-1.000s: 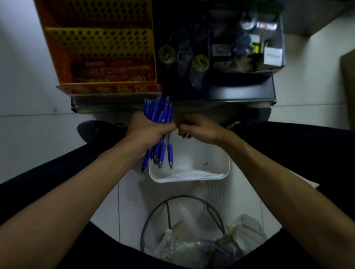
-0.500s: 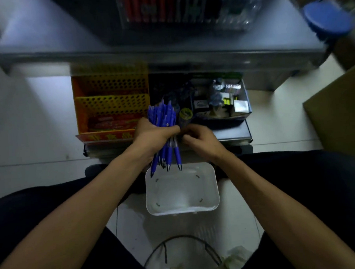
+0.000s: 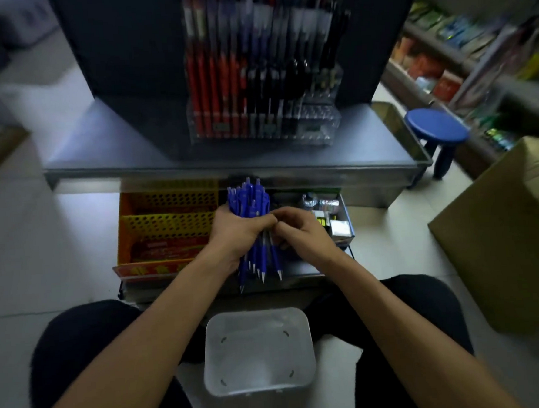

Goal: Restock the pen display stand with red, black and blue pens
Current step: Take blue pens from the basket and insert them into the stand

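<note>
Blue pens (image 3: 249, 205) sit bundled in my left hand (image 3: 238, 234), just short of the bench (image 3: 132, 155); my right hand (image 3: 302, 238) pinches one at the bundle's edge. I'd draw it out singly, tip down, toward the pen display stand (image 3: 265, 109).

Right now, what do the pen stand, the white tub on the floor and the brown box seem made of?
Pen stand: clear glossy plastic, probably acrylic; the pens show through it. White tub: translucent matte plastic, with moulded slots in its base. Brown box: plain cardboard by its look, dull and flat-sided.
</note>
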`<state>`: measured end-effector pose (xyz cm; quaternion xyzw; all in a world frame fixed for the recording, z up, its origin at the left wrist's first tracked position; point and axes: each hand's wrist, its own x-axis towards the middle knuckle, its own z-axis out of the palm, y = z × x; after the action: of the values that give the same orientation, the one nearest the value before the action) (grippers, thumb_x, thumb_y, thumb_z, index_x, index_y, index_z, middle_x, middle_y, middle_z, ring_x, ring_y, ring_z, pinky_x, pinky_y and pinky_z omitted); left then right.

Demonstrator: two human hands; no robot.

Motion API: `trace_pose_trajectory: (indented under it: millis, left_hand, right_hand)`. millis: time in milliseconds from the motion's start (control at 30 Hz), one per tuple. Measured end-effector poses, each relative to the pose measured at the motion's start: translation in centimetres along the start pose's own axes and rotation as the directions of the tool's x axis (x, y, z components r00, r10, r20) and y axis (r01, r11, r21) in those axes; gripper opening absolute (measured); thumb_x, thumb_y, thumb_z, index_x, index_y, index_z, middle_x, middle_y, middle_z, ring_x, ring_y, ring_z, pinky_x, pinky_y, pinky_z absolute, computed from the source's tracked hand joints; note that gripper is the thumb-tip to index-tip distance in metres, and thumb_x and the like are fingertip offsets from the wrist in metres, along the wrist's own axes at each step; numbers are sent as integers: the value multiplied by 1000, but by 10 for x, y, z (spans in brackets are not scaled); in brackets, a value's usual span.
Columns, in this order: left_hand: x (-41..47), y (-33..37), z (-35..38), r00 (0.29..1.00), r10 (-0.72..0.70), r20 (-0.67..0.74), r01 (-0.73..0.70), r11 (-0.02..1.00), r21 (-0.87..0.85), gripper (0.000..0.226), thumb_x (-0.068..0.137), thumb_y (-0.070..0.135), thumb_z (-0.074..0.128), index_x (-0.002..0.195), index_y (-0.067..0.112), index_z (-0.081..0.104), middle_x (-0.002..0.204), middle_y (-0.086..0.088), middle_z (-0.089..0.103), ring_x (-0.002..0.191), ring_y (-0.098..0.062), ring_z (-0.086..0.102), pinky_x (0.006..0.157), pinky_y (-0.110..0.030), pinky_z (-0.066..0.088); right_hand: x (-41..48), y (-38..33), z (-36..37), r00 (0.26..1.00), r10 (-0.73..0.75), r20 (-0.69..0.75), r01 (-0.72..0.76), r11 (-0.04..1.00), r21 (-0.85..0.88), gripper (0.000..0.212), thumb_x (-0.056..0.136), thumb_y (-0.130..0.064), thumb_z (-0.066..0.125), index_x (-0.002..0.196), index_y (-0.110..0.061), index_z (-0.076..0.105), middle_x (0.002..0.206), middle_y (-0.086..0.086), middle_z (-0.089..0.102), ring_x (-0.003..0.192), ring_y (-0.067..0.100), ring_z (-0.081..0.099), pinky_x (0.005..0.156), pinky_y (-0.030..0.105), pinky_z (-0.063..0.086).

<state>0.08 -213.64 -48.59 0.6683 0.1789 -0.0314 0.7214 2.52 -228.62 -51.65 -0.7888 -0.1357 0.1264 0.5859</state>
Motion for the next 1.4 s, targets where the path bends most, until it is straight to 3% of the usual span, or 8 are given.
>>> trace_pose_trajectory:
  millis: [233,367,467,667,967,1133,1233,1400]
  left_hand:
    - [7,21,17,994,106,9,-105,994,-31,23,73,5,84,89,15,71,86,-7,75,81,-24,74,75,-42,62]
    - [9,34,26,981,195,19,-193,979,-71,21,75,4,83,92,8,71,87,-11,74,80,-23,74,72,-38,63]
    - [13,40,32,978,209,7,-207,971,-119,18,75,4,83,88,10,73,84,-9,75,77,-22,75,72,-39,63]
    - [23,49,36,974,224,-24,-223,946,-235,19,75,0,81,87,14,75,82,-7,76,78,-24,75,64,-32,60]
    - [39,62,40,983,176,-47,-181,919,-350,15,74,9,84,87,13,77,86,-11,77,83,-28,75,67,-38,60]
    - [50,63,44,983,162,-89,-185,899,-396,18,74,11,83,91,10,75,88,-12,76,83,-30,74,72,-43,61]
    - [54,63,42,983,142,-115,-175,911,-374,18,74,16,84,85,16,71,74,-1,71,73,-21,69,63,-36,58]
    - [61,64,38,985,144,-96,-169,918,-358,19,74,17,83,83,18,67,60,6,63,56,-9,64,54,-29,53]
  right_hand:
    - [1,-33,-23,997,-61,-47,64,996,66,19,99,-8,55,104,-21,67,84,-3,71,72,6,66,68,23,54]
    - [7,-44,-33,988,-94,-120,109,985,130,17,97,0,56,107,-7,67,80,5,70,67,11,65,63,22,54]
    - [12,-50,-40,981,-143,-132,161,977,138,22,94,1,59,112,-10,67,86,7,72,73,15,67,67,25,55]
    - [24,-65,-50,986,-157,-57,165,970,180,31,93,5,59,106,-23,67,85,-4,75,77,10,69,74,27,56]
    - [52,-83,-71,992,-125,15,119,970,213,23,88,5,69,107,-9,68,88,7,74,78,18,70,71,28,58]
    - [75,-88,-78,987,-149,-61,157,976,151,19,84,6,71,100,-6,72,88,17,75,74,19,70,70,29,59]
    - [90,-93,-86,962,-225,-156,240,967,83,17,83,4,74,93,-10,76,86,13,77,76,19,71,77,34,59]
    - [112,-98,-112,851,-373,-370,398,917,-9,22,80,-1,80,95,-15,77,87,3,79,82,17,76,81,31,60]
